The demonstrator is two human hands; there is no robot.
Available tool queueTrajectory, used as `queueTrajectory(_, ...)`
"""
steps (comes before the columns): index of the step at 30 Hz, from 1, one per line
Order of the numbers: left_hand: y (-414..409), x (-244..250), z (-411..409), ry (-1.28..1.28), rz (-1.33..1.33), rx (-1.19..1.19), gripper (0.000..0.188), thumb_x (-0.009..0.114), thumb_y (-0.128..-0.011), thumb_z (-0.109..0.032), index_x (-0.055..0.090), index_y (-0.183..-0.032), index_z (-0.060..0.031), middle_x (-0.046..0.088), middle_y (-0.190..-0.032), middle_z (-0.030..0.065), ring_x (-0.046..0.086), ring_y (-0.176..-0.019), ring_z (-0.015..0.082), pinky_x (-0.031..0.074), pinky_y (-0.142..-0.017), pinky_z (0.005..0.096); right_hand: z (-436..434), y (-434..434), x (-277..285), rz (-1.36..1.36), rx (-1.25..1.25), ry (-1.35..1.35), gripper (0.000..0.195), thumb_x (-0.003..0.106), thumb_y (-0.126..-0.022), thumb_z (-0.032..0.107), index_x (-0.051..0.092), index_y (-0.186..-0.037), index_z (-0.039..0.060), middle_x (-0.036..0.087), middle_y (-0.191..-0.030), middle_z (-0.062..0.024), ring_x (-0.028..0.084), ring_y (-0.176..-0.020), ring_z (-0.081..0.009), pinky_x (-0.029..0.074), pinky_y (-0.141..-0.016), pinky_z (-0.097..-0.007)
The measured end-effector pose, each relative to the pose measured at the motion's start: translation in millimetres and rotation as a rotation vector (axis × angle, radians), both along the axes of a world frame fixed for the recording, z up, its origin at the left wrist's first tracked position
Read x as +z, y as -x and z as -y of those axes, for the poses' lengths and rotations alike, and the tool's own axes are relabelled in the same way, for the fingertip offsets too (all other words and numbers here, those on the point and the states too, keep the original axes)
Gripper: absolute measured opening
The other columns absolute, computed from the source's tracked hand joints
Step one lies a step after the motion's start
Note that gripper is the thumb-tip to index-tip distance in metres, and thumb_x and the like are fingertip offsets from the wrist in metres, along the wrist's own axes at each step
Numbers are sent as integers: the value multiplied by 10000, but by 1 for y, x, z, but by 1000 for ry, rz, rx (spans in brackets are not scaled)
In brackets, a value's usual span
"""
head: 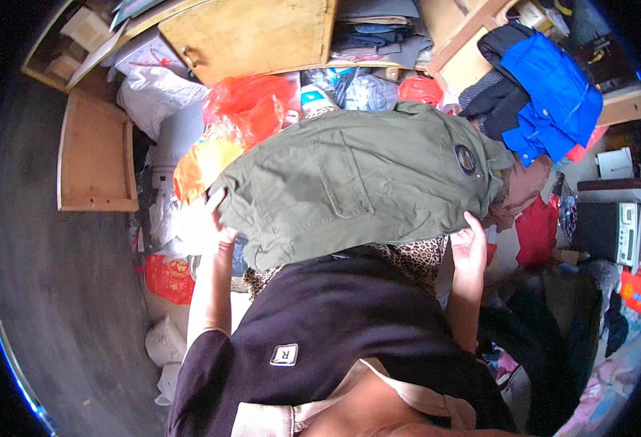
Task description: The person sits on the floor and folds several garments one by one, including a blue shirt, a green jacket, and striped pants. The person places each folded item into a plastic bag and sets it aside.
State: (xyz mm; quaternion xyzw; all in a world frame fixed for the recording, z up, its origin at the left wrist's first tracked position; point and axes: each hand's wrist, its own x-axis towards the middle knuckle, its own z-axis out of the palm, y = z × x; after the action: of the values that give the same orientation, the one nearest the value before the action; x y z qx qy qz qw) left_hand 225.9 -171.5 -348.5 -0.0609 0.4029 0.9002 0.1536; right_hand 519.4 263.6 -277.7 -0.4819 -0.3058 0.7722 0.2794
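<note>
An olive-green cotton garment (347,180) with a stitched pocket and a round dark patch (465,159) spreads before my torso. My left hand (219,218) grips its left end, with the fingers partly behind the cloth. At the lower right edge, my right hand (469,237) holds the fabric, its thumb and a finger at the hem. Leopard-print cloth (418,259) shows beneath the garment, over my lap.
A blue garment (552,93) and dark clothes lie piled at upper right. Red (249,109) and orange (203,166) plastic bags sit beyond the green cloth. A wooden cabinet (249,38) holds folded clothes (375,30). An open cabinet door (97,153) stands at left.
</note>
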Motion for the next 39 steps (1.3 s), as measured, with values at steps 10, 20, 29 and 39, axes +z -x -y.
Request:
queueTrajectory(10, 17, 65, -46, -176, 291, -289, 412, 658, -906, -271, 554, -1254, -77, 630, -1204, 102, 620, -1083, 244, 498, -944, 438, 86, 41, 54, -125, 56, 239, 145, 630, -868, 139, 615, -771, 32, 625, -743, -107, 593, -717, -252, 464, -821, -382)
queueTrajectory(20, 26, 150, -67, 520, 5, -176, 587, 676, -864, -405, 501, -1309, -65, 591, -1230, 106, 598, -1062, 238, 495, -911, 409, 52, 61, 29, 316, 233, -749, 365, 596, -947, 231, 542, -1224, -1, 642, -1064, -72, 593, -617, -132, 496, -427, -258)
queueTrajectory(29, -37, 35, -21, -228, 475, -469, 567, 713, -842, -283, 506, -1310, -40, 602, -1239, 130, 586, -1130, 275, 477, -976, 437, 90, 75, 52, -27, 250, -112, 351, 608, -942, 204, 507, -1203, -8, 449, -837, -41, 530, -820, -218, 483, -873, -418)
queueTrajectory(39, -43, 166, -42, 442, -108, -76, 482, 664, -902, -248, 522, -1282, 13, 627, -1169, 88, 594, -1052, 190, 465, -929, 334, 82, 67, 111, -176, 385, -240, 174, 605, -837, 41, 598, -664, 51, 423, -461, 11, 509, -423, -162, 504, -524, -370)
